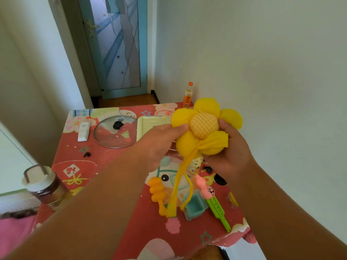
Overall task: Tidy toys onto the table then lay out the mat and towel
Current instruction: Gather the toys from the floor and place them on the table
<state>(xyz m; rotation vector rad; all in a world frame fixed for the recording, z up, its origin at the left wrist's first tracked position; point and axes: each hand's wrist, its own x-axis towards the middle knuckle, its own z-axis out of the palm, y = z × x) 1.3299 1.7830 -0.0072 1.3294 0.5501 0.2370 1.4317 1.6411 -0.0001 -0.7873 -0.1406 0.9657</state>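
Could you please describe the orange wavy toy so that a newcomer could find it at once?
On the red patterned table, look near the front, left of the teal cup. The orange toy lies flat: the only one with a stack of rounded bulges.

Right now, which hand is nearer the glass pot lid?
Left. The left hand holds the yellow flower toy just right of the glass pot lid; the right hand is farther right, across the toy.

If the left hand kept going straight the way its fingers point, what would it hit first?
The left hand points right, into the yellow plush flower it already pinches, so the flower comes first. Beyond it sits the right hand, gripping the opposite side. Depth past that is unclear.
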